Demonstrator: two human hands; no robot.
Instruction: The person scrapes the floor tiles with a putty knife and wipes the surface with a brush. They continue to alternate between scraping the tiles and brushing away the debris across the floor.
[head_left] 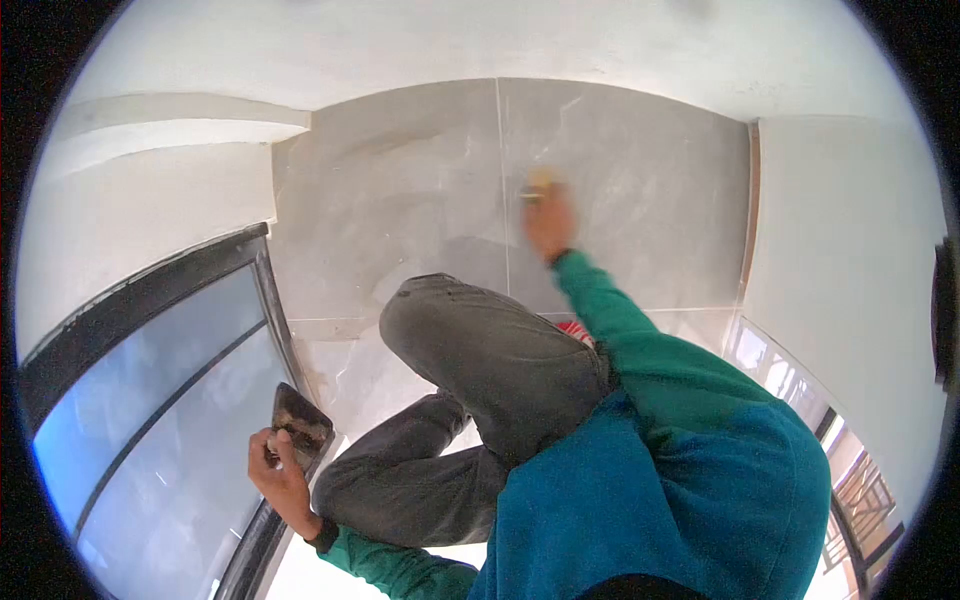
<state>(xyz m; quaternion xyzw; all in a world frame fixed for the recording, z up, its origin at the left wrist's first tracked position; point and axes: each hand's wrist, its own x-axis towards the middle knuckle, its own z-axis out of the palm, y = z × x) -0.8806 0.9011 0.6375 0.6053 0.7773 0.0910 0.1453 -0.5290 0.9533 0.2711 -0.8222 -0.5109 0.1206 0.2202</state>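
Stretched forward over the grey tiles (400, 180), my right hand (549, 222) is closed on a small yellowish sponge-like piece (541, 181), blurred by motion. It is just right of the thin pale joint between two tiles. At the lower left, my left hand (284, 480) grips a dark, flat, smeared tray-like object (301, 424) by its near edge, thumb on top. The underside of that object and the fingers beneath it are hidden.
A black-framed glass panel (185, 400) stands at the left. White walls (840, 220) rise at the right and beyond the tiles. My bent legs (480, 360) in dark trousers lie between my hands. A railing (862, 495) shows at the lower right.
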